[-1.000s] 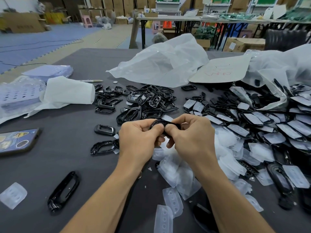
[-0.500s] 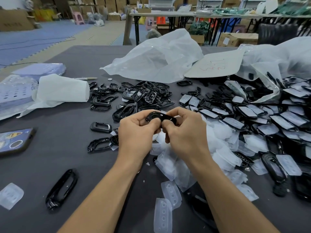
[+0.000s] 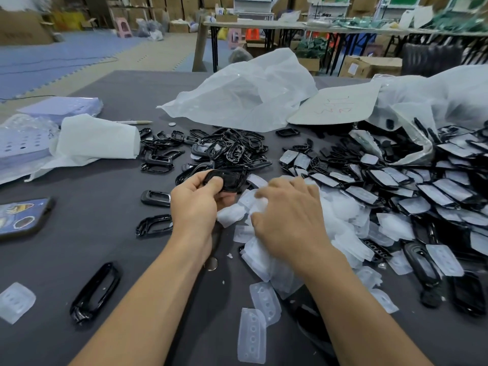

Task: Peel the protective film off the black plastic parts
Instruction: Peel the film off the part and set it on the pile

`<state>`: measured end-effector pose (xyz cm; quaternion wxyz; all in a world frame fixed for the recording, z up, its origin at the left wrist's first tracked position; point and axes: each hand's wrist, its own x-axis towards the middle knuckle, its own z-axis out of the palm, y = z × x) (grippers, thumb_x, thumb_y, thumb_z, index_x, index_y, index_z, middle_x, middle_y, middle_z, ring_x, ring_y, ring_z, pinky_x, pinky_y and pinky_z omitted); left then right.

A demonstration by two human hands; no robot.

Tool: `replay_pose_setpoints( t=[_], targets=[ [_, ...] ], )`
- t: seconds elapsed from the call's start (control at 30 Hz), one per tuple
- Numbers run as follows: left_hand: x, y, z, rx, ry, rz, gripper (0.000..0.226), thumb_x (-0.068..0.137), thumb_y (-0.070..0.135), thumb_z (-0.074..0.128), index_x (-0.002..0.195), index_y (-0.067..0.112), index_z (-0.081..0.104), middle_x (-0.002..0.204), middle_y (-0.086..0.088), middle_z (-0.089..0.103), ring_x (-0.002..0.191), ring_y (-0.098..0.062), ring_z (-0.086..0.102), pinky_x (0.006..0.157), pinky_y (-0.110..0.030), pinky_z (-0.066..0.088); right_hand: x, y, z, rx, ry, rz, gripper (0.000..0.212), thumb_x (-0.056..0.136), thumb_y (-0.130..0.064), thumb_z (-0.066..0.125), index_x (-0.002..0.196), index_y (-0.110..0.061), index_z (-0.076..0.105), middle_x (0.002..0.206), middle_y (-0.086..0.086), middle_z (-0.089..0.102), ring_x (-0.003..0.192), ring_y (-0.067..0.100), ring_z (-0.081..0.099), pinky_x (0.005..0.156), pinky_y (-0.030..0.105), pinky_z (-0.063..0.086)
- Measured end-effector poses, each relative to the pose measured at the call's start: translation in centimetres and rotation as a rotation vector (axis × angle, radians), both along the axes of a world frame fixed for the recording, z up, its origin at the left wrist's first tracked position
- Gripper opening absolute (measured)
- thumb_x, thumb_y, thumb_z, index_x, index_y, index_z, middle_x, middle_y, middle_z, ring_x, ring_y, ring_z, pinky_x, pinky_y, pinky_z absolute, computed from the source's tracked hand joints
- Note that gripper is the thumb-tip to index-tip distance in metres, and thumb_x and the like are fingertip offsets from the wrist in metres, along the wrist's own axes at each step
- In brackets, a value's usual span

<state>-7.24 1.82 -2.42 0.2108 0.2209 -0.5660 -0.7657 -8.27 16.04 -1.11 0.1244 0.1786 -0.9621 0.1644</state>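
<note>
My left hand grips a glossy black plastic part just above the table, near its middle. My right hand is apart from it to the right, low over the heap of peeled white films. Its curled fingertips hold a blurred piece of protective film. A pile of bare black parts lies behind my hands. Several black parts still covered with film spread over the right side.
A phone lies at the left edge, with white tissue and plastic trays behind it. Loose black parts and film pieces lie near the front. Large plastic bags and a cardboard sheet sit at the back.
My hands, which both held the black part, have separated. The right hand has pulled away to the right and down with the film; the left keeps the part.
</note>
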Motion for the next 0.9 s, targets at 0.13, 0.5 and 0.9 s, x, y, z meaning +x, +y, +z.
replay_pose_setpoints(
  t=[0.13,0.5,0.9],
  targets=[
    [0.1,0.0,0.1,0.018,0.004,-0.056,0.026,0.101,-0.004,0.055,0.085,0.009,0.071,0.069,-0.002,0.075,0.055,-0.013,0.068,0.055,-0.023,0.058,-0.1,0.0,-0.3,-0.094,-0.036,-0.021,0.012,0.091,-0.037,0.067,0.094,-0.032,0.077,0.109,-0.014,0.070,0.113,0.014,0.048,0.097,0.030,0.017],
    [-0.4,0.1,-0.6,-0.097,-0.042,-0.046,0.024,0.095,-0.001,0.063,0.086,0.014,0.078,0.076,-0.009,0.078,0.056,-0.018,0.065,0.052,-0.026,0.057,-0.9,1.2,0.6,-0.882,-0.132,-0.041,0.018,0.093,-0.026,0.074,0.078,-0.034,0.080,0.089,-0.016,0.069,0.094,0.008,0.058,0.090,0.031,0.049],
    [-0.1,0.5,-0.5,-0.200,-0.042,-0.157,0.025,0.093,0.001,0.067,0.081,0.018,0.080,0.063,-0.010,0.068,0.045,-0.014,0.055,0.045,-0.022,0.049,-0.8,1.2,1.3,-1.279,-0.487,0.115,0.022,0.090,-0.004,0.073,0.077,-0.018,0.083,0.054,0.006,0.061,0.048,0.011,0.048,0.053,0.016,0.043]
  ],
)
